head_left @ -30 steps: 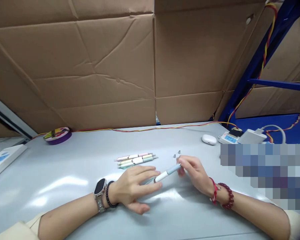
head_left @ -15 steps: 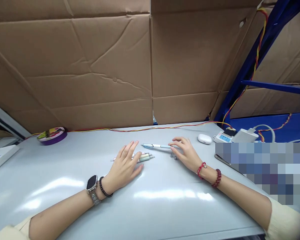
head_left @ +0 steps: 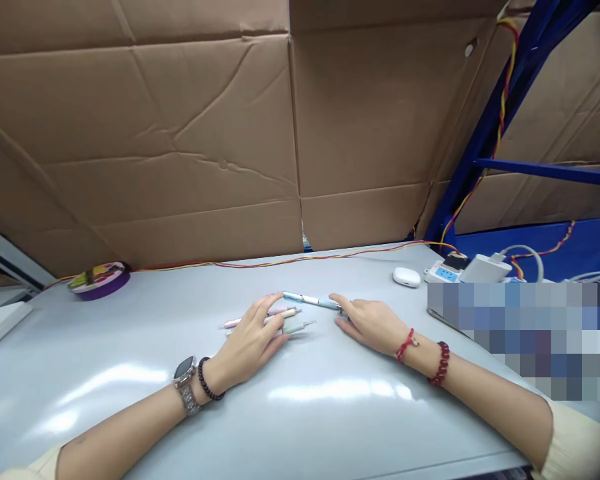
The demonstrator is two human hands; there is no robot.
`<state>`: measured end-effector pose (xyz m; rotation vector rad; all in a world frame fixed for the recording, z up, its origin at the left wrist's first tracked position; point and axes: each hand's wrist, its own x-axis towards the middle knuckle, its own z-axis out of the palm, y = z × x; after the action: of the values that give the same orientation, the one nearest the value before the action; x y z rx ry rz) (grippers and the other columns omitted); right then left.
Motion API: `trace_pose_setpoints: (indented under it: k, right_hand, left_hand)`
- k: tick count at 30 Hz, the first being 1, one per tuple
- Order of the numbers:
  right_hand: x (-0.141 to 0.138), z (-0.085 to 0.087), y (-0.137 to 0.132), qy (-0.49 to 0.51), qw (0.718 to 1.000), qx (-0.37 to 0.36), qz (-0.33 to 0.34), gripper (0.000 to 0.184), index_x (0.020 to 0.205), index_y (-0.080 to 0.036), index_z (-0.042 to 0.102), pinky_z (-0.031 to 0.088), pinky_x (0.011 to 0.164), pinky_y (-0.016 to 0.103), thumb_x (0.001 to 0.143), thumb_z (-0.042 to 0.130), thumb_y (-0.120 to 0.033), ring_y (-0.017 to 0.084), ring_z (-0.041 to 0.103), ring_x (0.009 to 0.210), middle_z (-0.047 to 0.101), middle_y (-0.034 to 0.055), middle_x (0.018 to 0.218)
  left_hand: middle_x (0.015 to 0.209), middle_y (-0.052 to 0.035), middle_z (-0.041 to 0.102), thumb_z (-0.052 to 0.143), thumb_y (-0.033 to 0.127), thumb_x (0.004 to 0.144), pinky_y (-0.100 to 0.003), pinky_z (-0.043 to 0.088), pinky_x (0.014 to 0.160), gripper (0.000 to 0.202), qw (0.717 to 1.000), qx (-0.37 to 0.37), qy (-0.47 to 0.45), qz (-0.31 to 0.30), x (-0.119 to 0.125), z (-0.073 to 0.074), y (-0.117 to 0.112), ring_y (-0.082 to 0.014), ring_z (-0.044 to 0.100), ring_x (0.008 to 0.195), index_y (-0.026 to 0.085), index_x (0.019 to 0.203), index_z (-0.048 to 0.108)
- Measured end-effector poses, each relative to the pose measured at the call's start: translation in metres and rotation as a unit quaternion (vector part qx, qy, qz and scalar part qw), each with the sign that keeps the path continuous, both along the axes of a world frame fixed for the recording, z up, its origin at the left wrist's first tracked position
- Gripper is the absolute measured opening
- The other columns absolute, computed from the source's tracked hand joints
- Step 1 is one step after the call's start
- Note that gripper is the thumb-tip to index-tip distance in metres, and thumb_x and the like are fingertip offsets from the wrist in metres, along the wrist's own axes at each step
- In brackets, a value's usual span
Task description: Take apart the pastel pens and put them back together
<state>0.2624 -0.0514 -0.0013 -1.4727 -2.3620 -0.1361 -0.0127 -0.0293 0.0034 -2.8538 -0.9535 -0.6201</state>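
A light blue and white pen [head_left: 310,300] lies on the table between my hands. My left hand [head_left: 253,343] is open, palm down over a pink pen [head_left: 230,323], a cream pen [head_left: 289,313] and a pale green pen [head_left: 299,327]. Its palm and fingers hide parts of them. One extended fingertip is at the blue pen's left end. My right hand [head_left: 375,325] rests at that pen's right end, index finger over it and thumb apart below. Small grey pieces [head_left: 343,313] beside this end are mostly covered by my right hand.
A white earbud case [head_left: 407,277] sits at the right back, near a power strip [head_left: 443,271] with a white charger [head_left: 486,268]. A round purple tin [head_left: 100,280] stands at the left back. A red-yellow cable [head_left: 250,265] runs along the cardboard wall [head_left: 205,220].
The blue pen has tilted, its right end now nearer to me. The pens beneath my left hand have spread apart. My right hand has come lower, over the small grey pieces.
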Motion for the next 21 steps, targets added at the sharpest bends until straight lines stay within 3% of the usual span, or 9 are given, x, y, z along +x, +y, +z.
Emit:
trace_pose_setpoints:
  k: [2,4,6,8,12,17,21]
  right_hand:
    - [0.002,-0.001,0.003,0.005,1.0,0.002,0.017,0.03,0.114,-0.014,0.059,0.03,0.046,0.025,0.087,0.049,-0.02,0.018,0.057,0.049,0.065,0.0043,0.061]
    - [0.004,-0.001,0.004,0.031,0.999,0.013,0.033,0.027,0.11,-0.015,0.06,0.032,0.046,0.025,0.087,0.045,-0.017,0.017,0.056,0.048,0.064,0.0036,0.06]
    - [0.005,0.001,0.002,0.079,0.995,0.036,0.046,0.026,0.107,-0.017,0.059,0.037,0.05,0.026,0.089,0.04,-0.017,0.017,0.057,0.051,0.064,0.0032,0.064]
    - [0.002,0.003,-0.005,0.145,0.986,0.064,0.054,0.024,0.105,-0.018,0.056,0.043,0.055,0.026,0.093,0.036,-0.019,0.015,0.057,0.055,0.064,0.0032,0.069]
    - [-0.014,0.006,-0.024,0.253,0.96,0.094,0.075,0.016,0.102,-0.019,0.051,0.05,0.061,0.024,0.096,0.036,-0.024,0.013,0.06,0.064,0.064,0.0045,0.08]
    - [-0.033,0.005,-0.034,0.356,0.922,0.011,0.15,0.008,0.093,-0.021,0.06,0.052,0.067,0.025,0.091,0.053,-0.022,0.014,0.062,0.071,0.068,0.0029,0.084]
    - [-0.035,0.003,-0.032,0.383,0.911,-0.013,0.153,0.008,0.093,-0.021,0.064,0.053,0.068,0.025,0.088,0.057,-0.021,0.014,0.064,0.073,0.07,0.0029,0.085]
  left_hand:
    - [0.137,-0.0151,0.041,0.038,0.027,0.097,-0.043,0.044,0.093,0.02,0.999,0.006,-0.045,-0.018,0.0,0.001,-0.002,-0.0282,0.044,0.121,0.017,0.091,0.055]
    - [0.118,-0.0146,0.057,0.032,0.028,0.098,-0.036,0.049,0.08,0.025,0.997,0.008,-0.073,-0.037,-0.001,0.0,-0.004,-0.0242,0.058,0.102,0.017,0.09,0.054]
    - [0.085,-0.0071,0.066,0.026,0.03,0.099,-0.028,0.048,0.064,0.031,0.996,0.004,-0.076,-0.052,0.0,-0.001,-0.006,-0.0183,0.062,0.073,0.018,0.09,0.052]
    - [0.064,-0.0003,0.061,0.021,0.032,0.1,-0.025,0.042,0.052,0.035,0.996,0.003,-0.07,-0.057,0.001,-0.002,-0.007,-0.0148,0.057,0.053,0.019,0.089,0.051]
    - [0.061,0.001,0.06,0.018,0.033,0.101,-0.023,0.037,0.049,0.038,0.997,-0.001,-0.057,-0.061,0.003,-0.002,-0.009,-0.0137,0.054,0.049,0.019,0.087,0.051]
    - [0.068,-0.0003,0.065,0.018,0.034,0.101,-0.023,0.037,0.051,0.039,0.997,-0.02,-0.04,-0.07,0.004,0.0,-0.009,-0.0145,0.057,0.054,0.019,0.088,0.051]
    - [0.068,0.0,0.064,0.018,0.035,0.101,-0.023,0.037,0.051,0.039,0.996,-0.04,-0.035,-0.068,0.004,-0.001,-0.008,-0.0142,0.056,0.054,0.019,0.089,0.052]
